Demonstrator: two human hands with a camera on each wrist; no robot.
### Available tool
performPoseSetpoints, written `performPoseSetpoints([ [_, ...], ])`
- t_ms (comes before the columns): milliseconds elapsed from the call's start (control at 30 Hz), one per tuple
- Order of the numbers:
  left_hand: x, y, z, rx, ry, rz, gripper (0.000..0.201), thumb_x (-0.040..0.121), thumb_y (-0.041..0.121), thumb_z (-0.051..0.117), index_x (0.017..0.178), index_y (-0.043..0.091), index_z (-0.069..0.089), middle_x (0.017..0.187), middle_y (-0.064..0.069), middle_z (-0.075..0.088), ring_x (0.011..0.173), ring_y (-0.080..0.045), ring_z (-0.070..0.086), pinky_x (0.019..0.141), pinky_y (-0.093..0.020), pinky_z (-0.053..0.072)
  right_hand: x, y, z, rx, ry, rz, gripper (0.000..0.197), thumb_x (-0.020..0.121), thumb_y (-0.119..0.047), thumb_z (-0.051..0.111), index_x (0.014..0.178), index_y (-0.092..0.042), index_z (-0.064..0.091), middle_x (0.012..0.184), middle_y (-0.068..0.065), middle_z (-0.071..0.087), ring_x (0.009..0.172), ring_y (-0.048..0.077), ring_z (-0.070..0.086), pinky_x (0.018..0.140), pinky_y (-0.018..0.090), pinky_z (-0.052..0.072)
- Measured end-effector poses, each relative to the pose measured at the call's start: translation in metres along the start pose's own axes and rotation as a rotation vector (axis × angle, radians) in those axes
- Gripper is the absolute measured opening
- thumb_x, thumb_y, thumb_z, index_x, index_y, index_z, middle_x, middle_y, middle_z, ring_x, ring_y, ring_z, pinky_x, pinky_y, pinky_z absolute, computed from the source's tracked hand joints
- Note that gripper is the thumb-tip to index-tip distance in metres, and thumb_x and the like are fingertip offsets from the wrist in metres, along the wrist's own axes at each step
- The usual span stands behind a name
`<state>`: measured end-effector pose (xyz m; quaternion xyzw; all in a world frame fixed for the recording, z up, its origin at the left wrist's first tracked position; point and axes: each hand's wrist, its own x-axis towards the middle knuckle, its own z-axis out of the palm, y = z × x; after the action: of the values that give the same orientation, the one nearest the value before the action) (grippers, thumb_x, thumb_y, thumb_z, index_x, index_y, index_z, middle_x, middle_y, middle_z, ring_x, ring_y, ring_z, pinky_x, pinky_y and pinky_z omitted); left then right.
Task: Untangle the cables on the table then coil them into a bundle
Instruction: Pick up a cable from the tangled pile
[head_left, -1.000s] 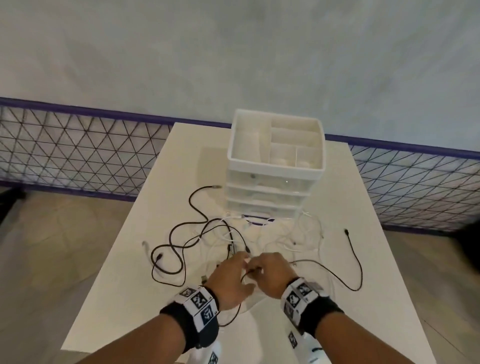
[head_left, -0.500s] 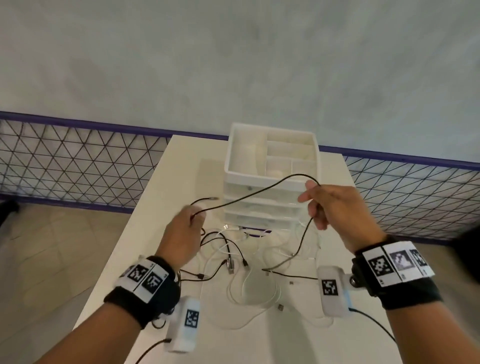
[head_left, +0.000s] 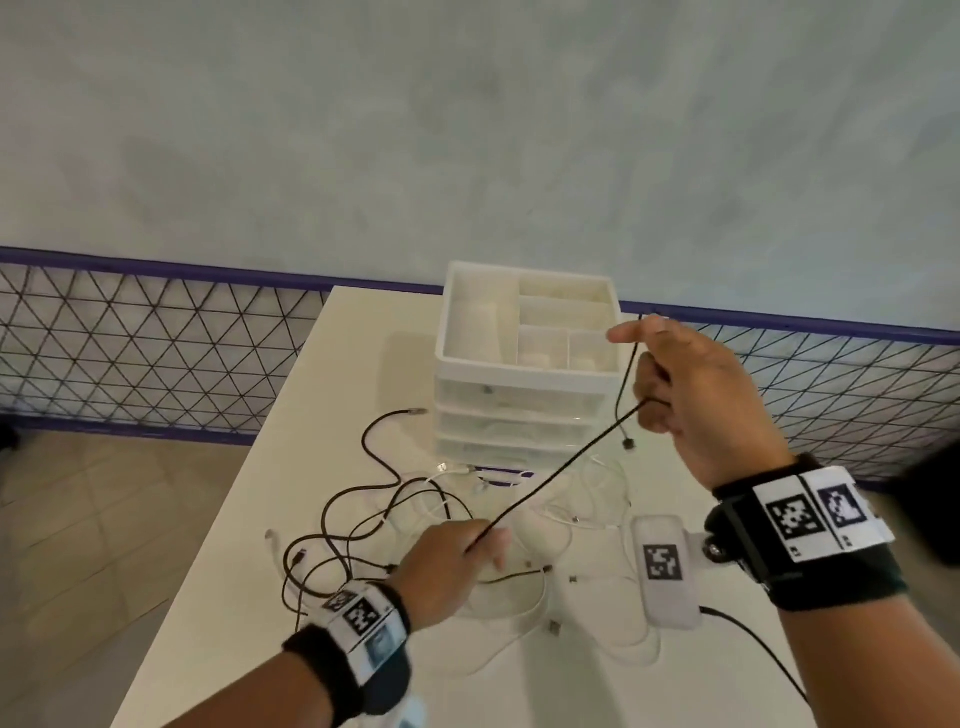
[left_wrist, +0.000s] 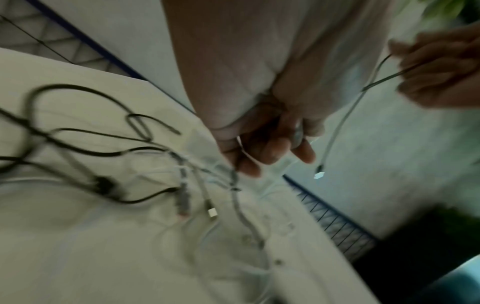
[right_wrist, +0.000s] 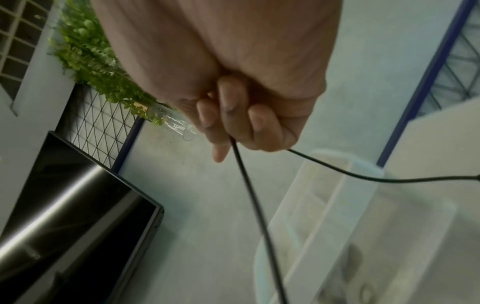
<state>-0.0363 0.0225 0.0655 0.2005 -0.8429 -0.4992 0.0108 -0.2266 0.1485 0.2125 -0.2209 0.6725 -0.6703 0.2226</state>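
Note:
A thin black cable (head_left: 561, 470) runs taut between my two hands above the white table (head_left: 218, 597). My right hand (head_left: 675, 395) is raised by the drawer unit and grips the cable's end part, with its plug (head_left: 629, 444) dangling below the fingers; the right wrist view shows the fingers (right_wrist: 233, 123) curled round the black cable (right_wrist: 249, 185). My left hand (head_left: 457, 561) is low over the table and pinches the same cable. A tangle of black cables (head_left: 353, 519) and white cables (head_left: 519, 608) lies under and beside it; the blurred left wrist view shows the tangle (left_wrist: 116, 156).
A white drawer unit (head_left: 524, 384) with an open compartment tray on top stands at the table's far middle. A wire mesh fence with a purple rail (head_left: 156, 364) runs behind the table. A dark screen (right_wrist: 64, 216) and green plants (right_wrist: 91, 57) appear in the right wrist view.
My left hand has dropped from beside the drawer unit down to the tangle, and the slack loop between my hands has pulled into a straight taut line. The cable's plug now hangs from my right hand.

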Motion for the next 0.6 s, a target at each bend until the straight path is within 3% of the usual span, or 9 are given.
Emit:
performPoseSetpoints([
  [100,-0.011,-0.039,-0.016,-0.025,-0.116,-0.079,0.018,0.090,0.054,0.059,0.082,0.039,0.064,0.061,0.021,0.059,0.059,0.004,0.052,0.070,-0.030,0.049,0.001,-0.006,-0.020,-0.091,0.042,0.018,0.037,0.103,-0.037,0.045,0.091,-0.016,0.073,0.050,-0.008,0.028,0.045,0.010,0.022,0.039,0.018,0.020],
  [200,-0.006,-0.030,-0.036,-0.146,-0.077,-0.038,0.079,0.065,0.082,0.062,0.133,0.045,0.042,0.122,0.011,0.059,0.115,-0.003,0.058,0.101,-0.036,0.048,-0.005,-0.009,-0.022,-0.178,-0.108,0.072,0.039,0.103,-0.035,0.045,0.093,-0.009,0.073,0.054,-0.006,0.024,0.050,0.013,0.019,0.043,0.022,0.016],
  [267,0.009,0.012,-0.050,-0.148,0.122,0.104,0.098,0.069,0.076,0.064,0.150,0.043,0.019,0.149,0.013,0.035,0.136,-0.004,0.037,0.110,-0.029,0.035,-0.012,-0.011,-0.008,-0.298,-0.260,0.051,0.038,0.102,-0.036,0.047,0.091,-0.012,0.075,0.055,-0.006,0.027,0.054,0.014,0.023,0.047,0.024,0.020],
  [333,0.024,0.062,-0.055,-0.045,0.200,0.279,0.087,0.081,0.056,0.068,0.150,0.046,0.016,0.153,0.015,0.029,0.137,-0.002,0.030,0.110,-0.023,0.030,-0.017,-0.014,0.011,-0.389,-0.384,-0.003,0.035,0.101,-0.036,0.050,0.090,-0.016,0.076,0.054,-0.010,0.034,0.054,0.012,0.028,0.049,0.022,0.026],
  [400,0.037,0.092,-0.053,0.013,0.172,0.334,0.038,0.094,0.041,0.059,0.130,0.044,0.046,0.138,0.006,0.056,0.126,-0.008,0.048,0.105,-0.032,0.044,-0.015,-0.020,0.021,-0.381,-0.396,-0.054,0.028,0.099,-0.029,0.055,0.087,-0.015,0.076,0.050,-0.013,0.043,0.052,0.010,0.030,0.049,0.021,0.026],
  [433,0.041,0.095,-0.054,-0.019,0.148,0.296,0.013,0.099,0.035,0.052,0.109,0.037,0.059,0.113,0.002,0.069,0.106,-0.011,0.061,0.092,-0.040,0.053,-0.011,-0.022,0.019,-0.387,-0.337,-0.081,0.023,0.097,-0.025,0.060,0.084,-0.015,0.076,0.048,-0.014,0.045,0.050,0.009,0.031,0.048,0.020,0.026],
  [467,0.043,0.092,-0.056,-0.039,0.140,0.252,0.019,0.102,0.031,0.046,0.094,0.028,0.063,0.089,0.000,0.072,0.080,-0.009,0.064,0.076,-0.041,0.057,-0.005,-0.024,0.013,-0.427,-0.246,-0.108,0.019,0.094,-0.022,0.065,0.081,-0.015,0.076,0.046,-0.014,0.045,0.047,0.007,0.031,0.048,0.020,0.027],
  [533,0.037,0.071,-0.066,0.017,0.101,0.148,0.031,0.105,0.025,0.041,0.087,0.014,0.063,0.069,-0.004,0.065,0.048,0.002,0.050,0.051,-0.024,0.047,0.008,-0.023,-0.011,-0.567,-0.052,-0.117,0.013,0.087,-0.020,0.072,0.078,-0.013,0.077,0.045,-0.012,0.046,0.041,0.006,0.033,0.046,0.020,0.030],
  [600,0.027,0.049,-0.079,0.082,0.067,0.084,0.031,0.104,0.020,0.040,0.084,0.010,0.061,0.061,0.000,0.056,0.044,0.001,0.047,0.052,-0.017,0.039,0.019,-0.019,-0.035,-0.693,0.099,-0.086,0.013,0.085,-0.023,0.074,0.077,-0.013,0.077,0.053,0.000,0.056,0.042,0.011,0.042,0.050,0.024,0.038],
])
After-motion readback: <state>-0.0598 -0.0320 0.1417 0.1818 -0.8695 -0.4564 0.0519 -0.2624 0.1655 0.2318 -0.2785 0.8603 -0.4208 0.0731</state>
